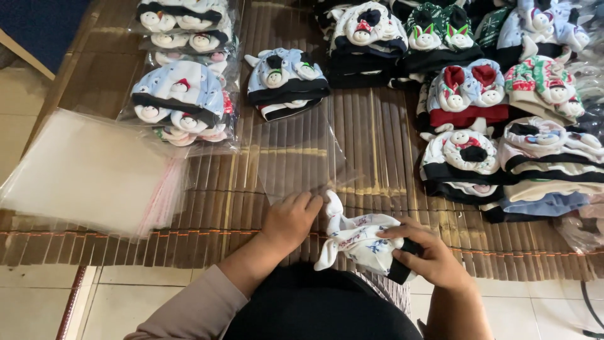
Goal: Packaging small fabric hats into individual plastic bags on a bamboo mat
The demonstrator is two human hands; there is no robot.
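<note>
Looking down at the bamboo mat [207, 208], we've got the clear plastic bag [296, 157] as our landmark — it lies flat, long axis running away from us, its near edge right at our left hand [290, 218]. Left fingers [301, 200] are curled down on that near edge, pinning it. Just right of the bag's near corner sits the white baby hat [357, 238], bunched up, with our right hand [428, 255] clamped on its dark band, fingers closed around it. So the hat is beside the bag's mouth, touching the left hand — the right hand carries it. Left of the bag there's a stack of empty bags [88, 170]; beyond it, packed hats [182, 101].
</note>
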